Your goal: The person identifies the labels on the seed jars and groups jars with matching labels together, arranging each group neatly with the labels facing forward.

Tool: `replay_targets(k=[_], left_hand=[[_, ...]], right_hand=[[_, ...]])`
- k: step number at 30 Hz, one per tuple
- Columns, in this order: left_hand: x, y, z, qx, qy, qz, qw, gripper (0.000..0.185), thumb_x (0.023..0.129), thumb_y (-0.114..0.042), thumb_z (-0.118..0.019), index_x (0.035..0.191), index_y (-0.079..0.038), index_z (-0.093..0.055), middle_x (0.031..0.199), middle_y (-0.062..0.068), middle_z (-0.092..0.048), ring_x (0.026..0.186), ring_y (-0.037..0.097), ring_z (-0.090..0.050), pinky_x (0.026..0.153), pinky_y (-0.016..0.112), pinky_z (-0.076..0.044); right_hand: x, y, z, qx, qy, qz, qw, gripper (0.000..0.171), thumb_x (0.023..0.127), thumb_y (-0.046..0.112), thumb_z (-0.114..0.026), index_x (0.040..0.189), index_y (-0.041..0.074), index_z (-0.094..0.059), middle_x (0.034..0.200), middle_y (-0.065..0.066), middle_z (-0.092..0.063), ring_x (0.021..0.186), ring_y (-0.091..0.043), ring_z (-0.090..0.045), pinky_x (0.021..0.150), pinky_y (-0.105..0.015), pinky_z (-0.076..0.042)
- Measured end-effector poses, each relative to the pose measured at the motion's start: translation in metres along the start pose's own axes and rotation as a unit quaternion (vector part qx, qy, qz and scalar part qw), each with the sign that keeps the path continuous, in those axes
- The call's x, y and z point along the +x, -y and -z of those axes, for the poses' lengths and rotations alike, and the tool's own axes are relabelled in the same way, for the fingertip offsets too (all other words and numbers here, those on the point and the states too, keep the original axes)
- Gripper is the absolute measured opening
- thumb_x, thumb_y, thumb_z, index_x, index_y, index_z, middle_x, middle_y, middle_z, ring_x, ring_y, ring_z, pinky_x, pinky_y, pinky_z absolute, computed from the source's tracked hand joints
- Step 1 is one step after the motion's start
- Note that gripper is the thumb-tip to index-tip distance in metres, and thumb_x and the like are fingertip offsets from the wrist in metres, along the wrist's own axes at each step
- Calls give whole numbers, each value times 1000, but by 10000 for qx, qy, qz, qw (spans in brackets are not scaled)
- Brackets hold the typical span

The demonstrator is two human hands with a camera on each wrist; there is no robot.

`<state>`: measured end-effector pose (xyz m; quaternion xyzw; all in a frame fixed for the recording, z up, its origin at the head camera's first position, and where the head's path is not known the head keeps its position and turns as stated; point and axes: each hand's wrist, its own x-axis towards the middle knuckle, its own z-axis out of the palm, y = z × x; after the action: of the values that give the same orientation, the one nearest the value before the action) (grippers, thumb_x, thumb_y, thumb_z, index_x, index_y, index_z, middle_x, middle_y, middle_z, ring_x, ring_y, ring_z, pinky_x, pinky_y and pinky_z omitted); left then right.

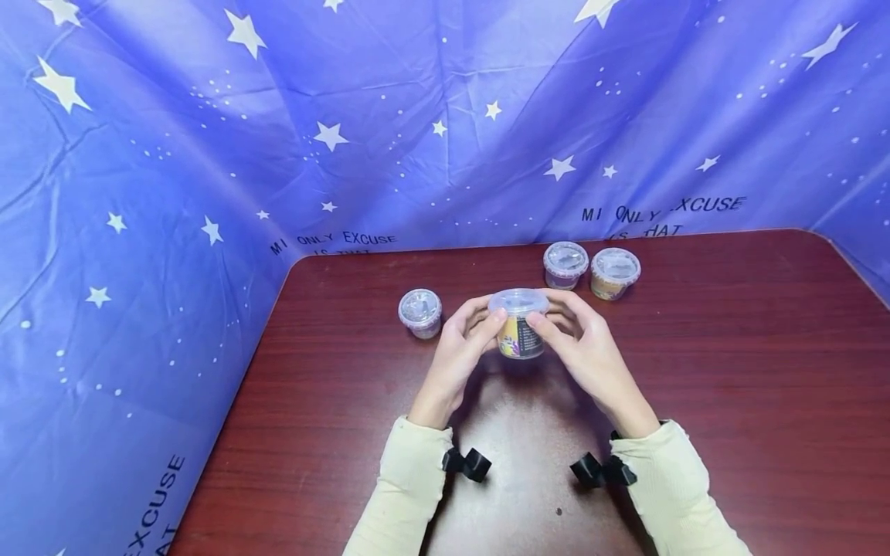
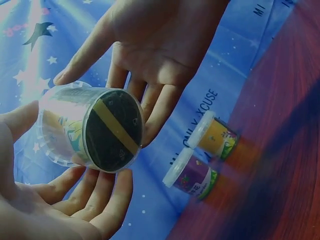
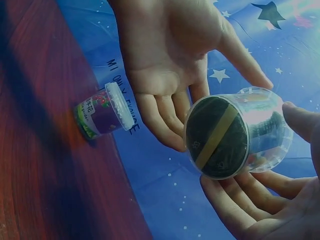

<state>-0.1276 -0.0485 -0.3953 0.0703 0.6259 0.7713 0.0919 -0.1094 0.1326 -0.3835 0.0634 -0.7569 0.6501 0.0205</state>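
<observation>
Both hands hold a clear plastic tub [image 1: 520, 340] above the table, its whitish lid upward. My left hand [image 1: 464, 333] grips it from the left and my right hand [image 1: 582, 340] from the right, thumbs on the near side and fingers behind. A yellow and black printed label wraps the wall. Both wrist views show the dark bottom of the tub [image 2: 114, 131] crossed by a yellow strip. In the right wrist view, the fingertips of my right hand [image 3: 260, 202] lie along the tub's lower side.
A lidded tub [image 1: 420, 315] stands left of the hands. Toward the back edge, a purple-labelled tub [image 1: 565, 265] stands beside a yellow-labelled tub [image 1: 615, 273]. The red-brown wooden table [image 1: 751, 371] meets a blue star-patterned cloth [image 1: 431, 100] behind and at the sides.
</observation>
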Motion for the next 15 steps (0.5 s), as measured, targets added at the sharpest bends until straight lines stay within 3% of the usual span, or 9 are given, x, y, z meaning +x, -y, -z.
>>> replay_targets(k=[8, 15], left_hand=[[3, 1, 4, 45, 27, -60, 10000, 38, 99, -21, -59, 131, -1, -58, 114, 12, -65, 98, 12, -64, 93, 40, -54], [2, 1, 9, -247, 268, -42, 9993, 40, 101, -21, -55, 131, 4, -57, 113, 12, -66, 96, 14, -64, 89, 37, -55]], right_hand=[[2, -1, -1, 114, 86, 18, 9999, 41, 99, 24, -63, 134, 7, -55, 112, -2, -66, 102, -9, -63, 82, -21, -55], [2, 0, 4, 376, 223, -117, 9990, 42, 101, 22, -59, 136, 1, -53, 112, 0, -64, 101, -7, -64, 85, -23, -56]])
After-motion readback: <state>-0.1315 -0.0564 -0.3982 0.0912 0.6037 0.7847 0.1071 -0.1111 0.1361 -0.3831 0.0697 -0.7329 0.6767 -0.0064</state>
